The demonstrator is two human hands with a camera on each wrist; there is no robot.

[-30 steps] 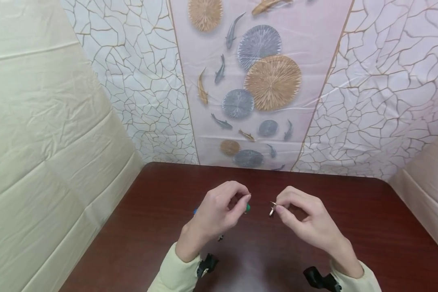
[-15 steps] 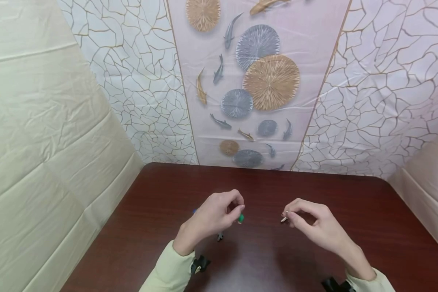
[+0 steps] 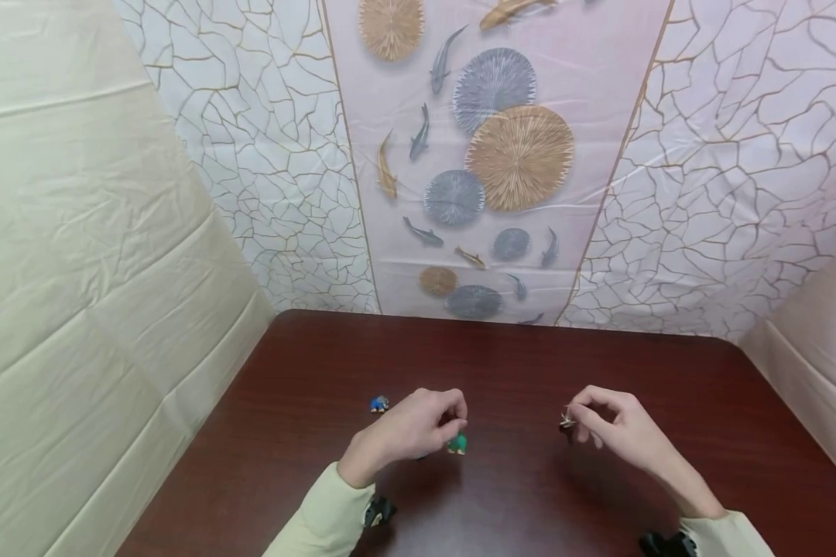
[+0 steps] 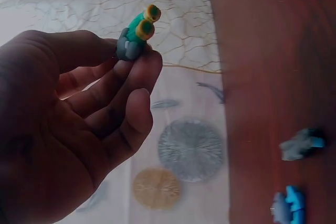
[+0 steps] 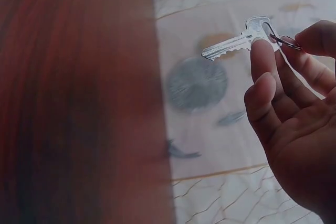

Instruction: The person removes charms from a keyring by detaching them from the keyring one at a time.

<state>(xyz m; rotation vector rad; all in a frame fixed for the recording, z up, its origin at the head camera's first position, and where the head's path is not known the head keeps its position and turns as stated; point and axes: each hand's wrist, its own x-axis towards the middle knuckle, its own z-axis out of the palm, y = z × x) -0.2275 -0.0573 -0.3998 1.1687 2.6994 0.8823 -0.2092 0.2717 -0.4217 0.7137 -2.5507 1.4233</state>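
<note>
My left hand [image 3: 412,425] pinches a small green and grey toy figure [image 4: 135,40] between thumb and fingertips. Two round yellow-orange ends stick out from the toy's green part, which also shows just under the fingers in the head view. To the right, well apart, my right hand [image 3: 623,433] holds a thin metal key ring [image 5: 286,42] between thumb and finger. From that ring hangs a silver key [image 5: 228,46], its toothed blade pointing away from the palm and its head against a fingertip. Both hands are raised over the dark red-brown table [image 3: 508,480].
A blue and grey toy figure [image 3: 379,404] lies on the table beyond the left wrist. Near it, a grey toy with a blue end [image 4: 300,144] is mostly hidden by the left hand in the head view. Patterned cloth [image 3: 474,255] hangs behind the table.
My hands have moved apart and lower. The right hand has carried the key and ring to the right, while the left has dropped with the green toy, uncovering the blue one.
</note>
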